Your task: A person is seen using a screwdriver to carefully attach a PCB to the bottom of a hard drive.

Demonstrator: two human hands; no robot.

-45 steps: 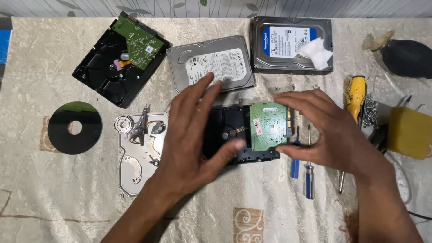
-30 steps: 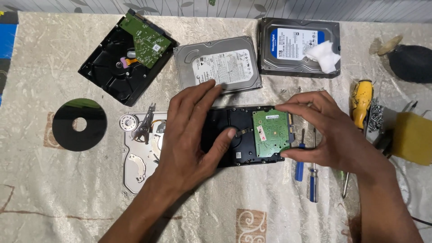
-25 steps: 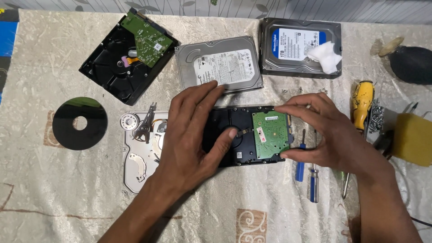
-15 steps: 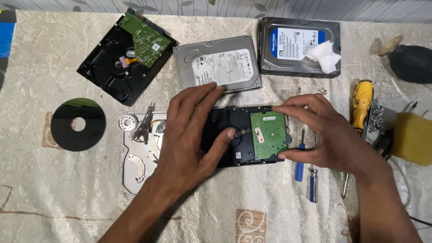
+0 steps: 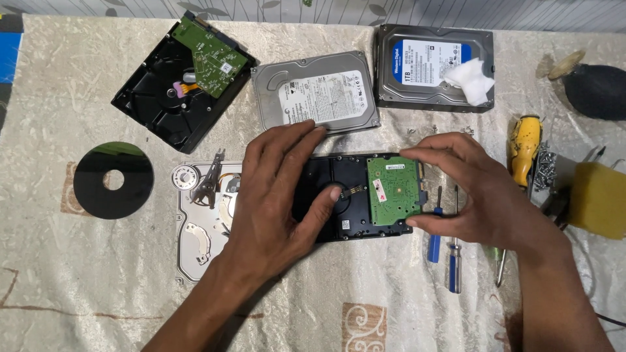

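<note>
A black hard drive (image 5: 349, 179) lies face down in the middle of the cloth-covered table. A green circuit board (image 5: 392, 190) rests on its right part. My left hand (image 5: 277, 195) lies flat on the drive's left half, thumb near its centre. My right hand (image 5: 473, 189) grips the drive's right end, with fingers at the far edge and thumb at the near edge of the circuit board.
An opened silver drive base (image 5: 195, 234) and a dark disc platter (image 5: 113, 180) lie to the left. Three more drives sit at the back (image 5: 186, 78) (image 5: 315, 92) (image 5: 433, 66). Small screwdrivers (image 5: 435, 231), a yellow tool (image 5: 525, 146), screws (image 5: 546, 166) and a yellow sponge (image 5: 596, 199) lie to the right.
Both hands have stayed on the black drive. My right fingers have shifted slightly along the circuit board's edges; the view has shifted a little.
</note>
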